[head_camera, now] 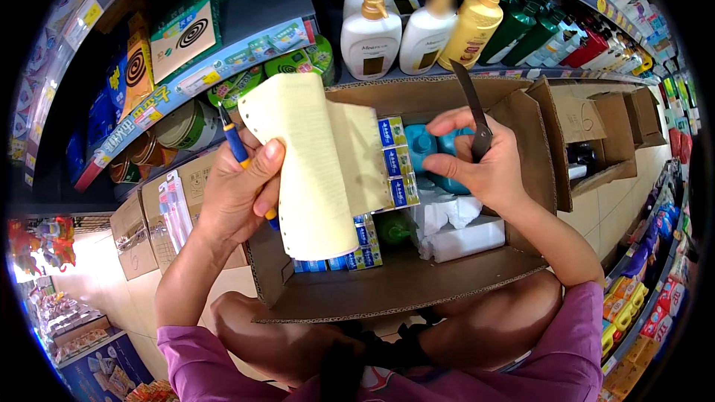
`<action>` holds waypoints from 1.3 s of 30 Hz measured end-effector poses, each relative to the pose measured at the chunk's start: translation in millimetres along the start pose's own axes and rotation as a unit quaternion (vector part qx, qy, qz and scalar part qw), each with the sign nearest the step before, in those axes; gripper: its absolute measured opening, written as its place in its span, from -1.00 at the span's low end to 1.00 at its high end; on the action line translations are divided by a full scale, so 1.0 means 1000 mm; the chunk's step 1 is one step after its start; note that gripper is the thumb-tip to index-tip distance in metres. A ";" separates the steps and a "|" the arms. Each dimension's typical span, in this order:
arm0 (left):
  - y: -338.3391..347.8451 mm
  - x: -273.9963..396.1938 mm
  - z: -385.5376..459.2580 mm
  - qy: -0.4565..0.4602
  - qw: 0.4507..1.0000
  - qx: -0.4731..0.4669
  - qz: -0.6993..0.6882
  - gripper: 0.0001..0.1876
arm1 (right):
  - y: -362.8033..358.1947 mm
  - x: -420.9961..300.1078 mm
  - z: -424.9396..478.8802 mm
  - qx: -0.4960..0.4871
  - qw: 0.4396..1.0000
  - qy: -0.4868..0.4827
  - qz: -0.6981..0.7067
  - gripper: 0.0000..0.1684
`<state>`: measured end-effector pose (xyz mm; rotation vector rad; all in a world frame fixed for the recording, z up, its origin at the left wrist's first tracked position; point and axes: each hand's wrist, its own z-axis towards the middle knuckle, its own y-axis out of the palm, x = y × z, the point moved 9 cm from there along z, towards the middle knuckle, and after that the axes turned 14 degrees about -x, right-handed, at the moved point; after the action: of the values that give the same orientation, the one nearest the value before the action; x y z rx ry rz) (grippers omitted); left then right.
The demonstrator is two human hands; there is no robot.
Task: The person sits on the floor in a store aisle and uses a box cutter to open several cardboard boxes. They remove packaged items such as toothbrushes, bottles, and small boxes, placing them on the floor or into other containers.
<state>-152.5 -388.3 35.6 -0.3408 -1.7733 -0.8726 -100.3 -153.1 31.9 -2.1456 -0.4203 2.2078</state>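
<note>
My left hand (240, 190) holds a sheaf of pale yellow paper (313, 167) with punched edges, curled over on itself, together with a blue and yellow pen (235, 142). My right hand (486, 162) has a dark folding knife or scissor-like tool (481, 137) hooked between its fingers, blade pointing up; thumb and forefinger are apart. Below both hands stands an open cardboard box (391, 296). Inside it are small blue and yellow boxes (397, 161), blue bottles (420, 147), a green item (394, 227) and white foam (468, 240).
Ahead, a shelf holds white pump bottles (371, 39), a yellow pump bottle (473, 25) and green bottles (508, 28). Mosquito coil boxes (185, 36) are at the left. More cardboard boxes stand at the right (603, 139) and left (134, 234). Packaged toothbrushes (175, 209) lean at the left.
</note>
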 end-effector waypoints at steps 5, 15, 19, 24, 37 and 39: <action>0.015 0.009 0.017 0.029 0.998 0.041 0.030 -0.72 | 0.035 -0.041 0.002 -0.102 0.992 -0.078 -0.004 -0.28; 0.020 0.012 0.026 0.067 0.992 0.103 -0.030 -0.70 | 0.006 -0.017 0.002 0.039 0.983 -0.098 -0.152 -0.82; 0.010 0.008 0.026 0.071 0.993 0.098 0.011 -0.68 | 0.001 -0.044 0.001 -0.008 0.983 -0.085 -0.162 -0.83; -0.003 -0.012 0.023 0.016 0.996 0.074 0.037 -0.63 | -0.005 -0.036 0.006 -0.092 0.991 0.008 -0.095 -0.64; -0.002 -0.040 0.011 -0.143 0.983 -0.012 0.113 -0.68 | -0.065 -0.013 0.023 -0.012 0.991 0.067 -0.111 -0.61; -0.002 -0.047 0.007 -0.179 0.969 -0.054 0.159 -0.67 | -0.069 -0.015 0.028 -0.006 0.987 0.072 -0.144 -0.60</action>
<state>-141.3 -376.1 -8.9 -0.8750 -1.9302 -0.7067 -137.9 -94.4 62.2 -2.0778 -0.6891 1.8892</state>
